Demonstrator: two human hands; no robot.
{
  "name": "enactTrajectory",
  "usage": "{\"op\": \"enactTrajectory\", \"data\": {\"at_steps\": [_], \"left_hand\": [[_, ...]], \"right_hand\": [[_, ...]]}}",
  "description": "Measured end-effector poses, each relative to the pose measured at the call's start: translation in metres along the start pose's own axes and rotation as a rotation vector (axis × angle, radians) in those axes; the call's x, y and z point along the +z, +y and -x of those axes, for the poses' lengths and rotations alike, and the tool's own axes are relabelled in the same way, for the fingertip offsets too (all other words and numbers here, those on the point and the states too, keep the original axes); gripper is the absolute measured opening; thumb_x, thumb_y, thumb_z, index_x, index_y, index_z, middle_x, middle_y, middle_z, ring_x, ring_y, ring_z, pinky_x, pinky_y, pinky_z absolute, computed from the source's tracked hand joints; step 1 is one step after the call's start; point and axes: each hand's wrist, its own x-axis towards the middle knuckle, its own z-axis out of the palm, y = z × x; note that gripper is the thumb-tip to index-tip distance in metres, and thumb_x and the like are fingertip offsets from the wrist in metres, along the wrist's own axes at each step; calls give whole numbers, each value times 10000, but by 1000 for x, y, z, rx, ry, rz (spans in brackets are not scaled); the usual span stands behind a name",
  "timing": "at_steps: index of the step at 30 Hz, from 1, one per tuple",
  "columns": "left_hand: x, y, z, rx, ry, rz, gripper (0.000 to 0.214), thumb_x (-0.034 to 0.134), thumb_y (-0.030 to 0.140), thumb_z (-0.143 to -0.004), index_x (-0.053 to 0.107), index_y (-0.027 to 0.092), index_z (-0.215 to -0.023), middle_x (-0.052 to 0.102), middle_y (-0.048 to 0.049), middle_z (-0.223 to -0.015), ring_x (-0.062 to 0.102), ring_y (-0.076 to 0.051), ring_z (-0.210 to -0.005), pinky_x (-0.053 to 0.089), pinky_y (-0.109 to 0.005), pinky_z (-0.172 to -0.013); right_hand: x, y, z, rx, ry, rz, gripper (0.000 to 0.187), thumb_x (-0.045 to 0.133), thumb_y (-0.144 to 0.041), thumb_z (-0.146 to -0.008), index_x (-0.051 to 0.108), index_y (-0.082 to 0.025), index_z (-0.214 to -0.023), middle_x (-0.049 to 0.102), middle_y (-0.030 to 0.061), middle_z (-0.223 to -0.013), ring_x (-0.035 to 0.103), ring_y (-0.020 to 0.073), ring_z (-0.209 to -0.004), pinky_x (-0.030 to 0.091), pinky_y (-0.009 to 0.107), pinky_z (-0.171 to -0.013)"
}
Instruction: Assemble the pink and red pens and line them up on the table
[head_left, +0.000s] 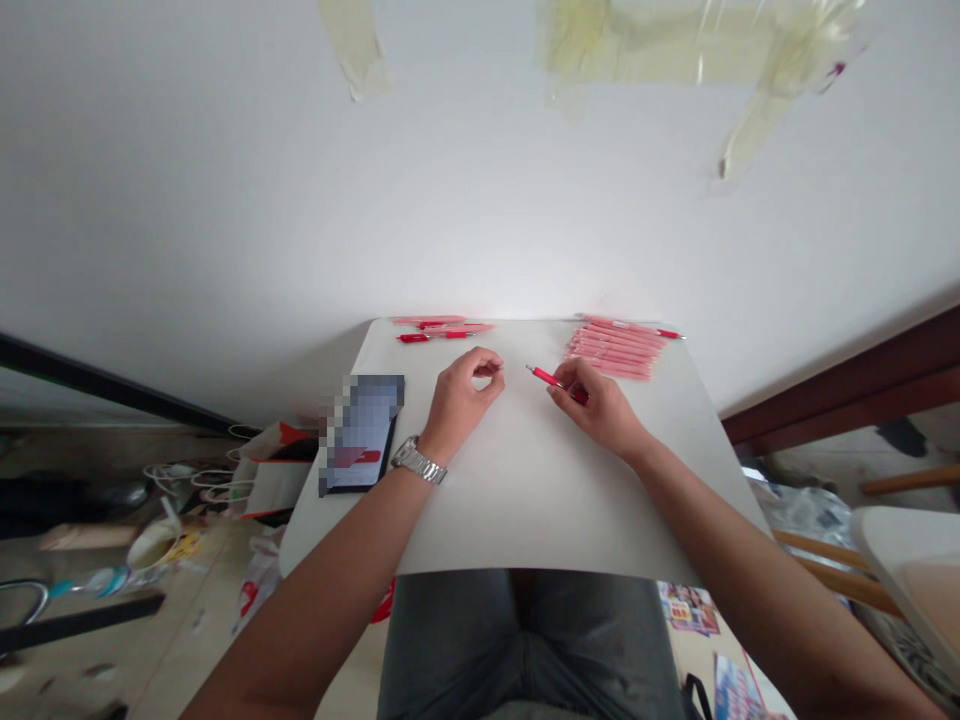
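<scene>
Sitting at a white worktop (525, 500), the person has both hands over its far half. A phone (364, 430) overhangs the left edge. A stack of pink pens (615, 350) lies at the far right corner, and a few loose pens (442, 328) lie along the far edge. The right hand (604, 412) pinches a red pen (551, 379) by its near end. Its long axis slants toward the far left, with the free tip aimed at the left hand (461, 395), near but apart. The left fingers (487, 360) are curled, thumb pressed to forefinger; whether anything sits between them I cannot tell.
</scene>
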Motion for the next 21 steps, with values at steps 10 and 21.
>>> {"op": "enactTrajectory", "data": {"at_steps": [10, 21], "left_hand": [[-5, -4, -2, 8, -29, -258, 163, 667, 98, -874, 689, 233, -961, 678, -33, -970, 647, -210, -920, 546, -384, -908], [-4, -5, -1, -66, -57, -289, 177, 694, 92, -863, 746, 234, -956, 676, -53, -1012, 639, -223, -968, 543, -411, -964]], "right_hand": [[1, 3, 0, 2, -9, 19, 187, 630, -395, -960, 550, -242, -1032, 674, 21, -884, 562, 150, -683, 458, 287, -648], [1, 0, 0, 17, -15, 13, 183, 627, -390, -958, 545, -242, -1029, 665, 17, -879, 562, 151, -691, 457, 287, -656]]}}
